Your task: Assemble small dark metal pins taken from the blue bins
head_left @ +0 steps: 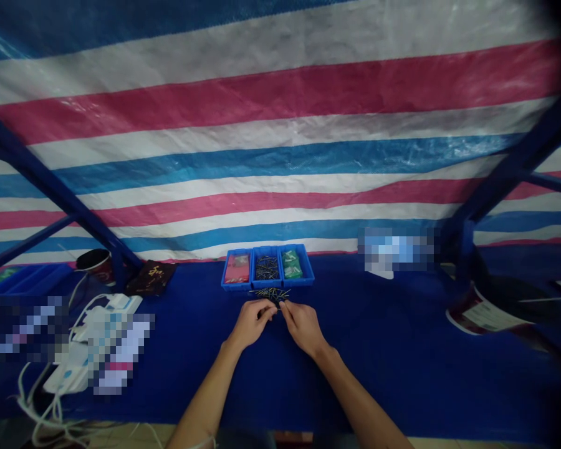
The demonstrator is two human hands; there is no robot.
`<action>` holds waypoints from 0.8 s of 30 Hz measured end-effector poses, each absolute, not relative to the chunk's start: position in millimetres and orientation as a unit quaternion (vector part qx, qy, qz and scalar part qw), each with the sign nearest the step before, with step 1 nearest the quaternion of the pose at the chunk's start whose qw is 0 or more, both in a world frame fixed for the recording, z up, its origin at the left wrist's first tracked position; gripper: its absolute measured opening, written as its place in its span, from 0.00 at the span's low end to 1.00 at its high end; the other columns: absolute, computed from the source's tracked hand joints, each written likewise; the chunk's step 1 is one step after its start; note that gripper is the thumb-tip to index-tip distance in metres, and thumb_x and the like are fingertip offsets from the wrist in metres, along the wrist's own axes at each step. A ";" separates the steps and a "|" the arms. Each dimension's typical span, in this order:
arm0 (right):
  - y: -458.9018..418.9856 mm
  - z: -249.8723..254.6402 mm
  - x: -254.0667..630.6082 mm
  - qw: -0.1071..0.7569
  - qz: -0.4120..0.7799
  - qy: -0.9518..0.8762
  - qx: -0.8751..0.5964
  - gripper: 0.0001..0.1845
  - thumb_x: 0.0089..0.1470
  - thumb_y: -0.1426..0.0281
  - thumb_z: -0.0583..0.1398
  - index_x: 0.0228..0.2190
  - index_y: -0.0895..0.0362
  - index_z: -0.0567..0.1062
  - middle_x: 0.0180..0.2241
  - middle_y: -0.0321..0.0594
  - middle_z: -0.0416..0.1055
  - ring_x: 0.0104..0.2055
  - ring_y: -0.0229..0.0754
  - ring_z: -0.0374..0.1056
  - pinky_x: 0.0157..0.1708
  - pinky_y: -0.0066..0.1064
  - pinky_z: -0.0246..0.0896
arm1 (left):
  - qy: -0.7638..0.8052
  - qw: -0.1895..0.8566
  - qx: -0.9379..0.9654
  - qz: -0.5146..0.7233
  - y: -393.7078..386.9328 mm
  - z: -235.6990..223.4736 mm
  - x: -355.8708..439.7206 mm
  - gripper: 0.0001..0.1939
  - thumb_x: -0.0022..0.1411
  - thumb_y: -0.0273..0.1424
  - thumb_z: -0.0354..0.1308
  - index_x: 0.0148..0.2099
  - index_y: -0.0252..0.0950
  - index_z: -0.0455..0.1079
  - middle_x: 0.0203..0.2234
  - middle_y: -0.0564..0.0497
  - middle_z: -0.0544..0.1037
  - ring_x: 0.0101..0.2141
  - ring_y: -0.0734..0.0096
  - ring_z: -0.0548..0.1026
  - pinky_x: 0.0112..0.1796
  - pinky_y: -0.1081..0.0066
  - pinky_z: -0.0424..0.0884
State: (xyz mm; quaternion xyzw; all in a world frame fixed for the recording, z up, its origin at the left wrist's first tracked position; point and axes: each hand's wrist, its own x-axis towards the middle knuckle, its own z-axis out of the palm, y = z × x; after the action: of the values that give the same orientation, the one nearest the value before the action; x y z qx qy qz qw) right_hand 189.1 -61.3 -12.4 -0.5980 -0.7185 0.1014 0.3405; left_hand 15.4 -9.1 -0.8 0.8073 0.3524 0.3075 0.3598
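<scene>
My left hand (253, 320) and my right hand (303, 322) meet at the middle of the blue table, fingertips almost touching. Both are closed in a pinch; whatever lies between the fingers is too small to make out. Just beyond the fingertips lies a small pile of thin, dark and brassy screw-like pieces (270, 293). Behind it stand three joined blue bins: the left bin (237, 287) holds a pinkish-red packet (237, 268), the middle bin (267, 283) has more dark slender pieces (267, 268), and in the right bin (308, 274) are green bags with small pale pieces (291, 264).
To the left, a white power strip (116, 305) with cables lies near a dark packet (150, 277) and a dark cup (96, 265). A tipped dark red tub (484, 308) is at the right. Blue posts (490, 181) and a striped sheet (280, 143) bound the table's back.
</scene>
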 end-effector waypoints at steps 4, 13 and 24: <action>-62.5 -10.5 195.1 0.392 0.118 -0.705 -0.579 0.23 0.71 0.62 0.47 0.24 0.54 0.66 0.22 0.35 0.68 0.24 0.38 0.65 0.27 0.29 0.49 | 0.365 0.366 0.787 0.335 -7.5 0.7 13.8 0.18 0.70 0.39 0.53 0.34 0.33 0.75 0.23 0.51 0.75 0.25 0.72 0.71 0.30 0.75 0.62; -54.3 23.3 197.5 0.537 0.119 -0.633 -0.545 0.13 0.67 0.62 0.54 0.40 0.53 0.77 0.37 0.41 0.75 0.34 0.42 0.71 0.36 0.31 0.64 | 0.454 0.342 0.705 0.424 -1.3 -2.5 6.2 0.19 0.69 0.43 0.52 0.37 0.34 0.75 0.18 0.55 0.69 0.22 0.73 0.66 0.27 0.75 0.60; -10.9 42.4 201.2 0.430 0.039 -0.649 -0.626 0.13 0.67 0.66 0.54 0.46 0.53 0.77 0.30 0.38 0.77 0.30 0.40 0.72 0.31 0.28 0.58 | 0.500 0.291 0.706 0.409 4.4 -10.6 9.5 0.15 0.66 0.41 0.56 0.39 0.36 0.78 0.17 0.58 0.65 0.21 0.74 0.64 0.27 0.76 0.59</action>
State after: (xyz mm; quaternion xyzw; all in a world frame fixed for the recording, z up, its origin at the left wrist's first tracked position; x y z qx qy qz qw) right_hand 201.2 -10.9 42.4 -0.6264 -0.6492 0.0390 0.4297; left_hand 9.5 4.4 -10.6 0.7058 0.5003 0.4087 0.2907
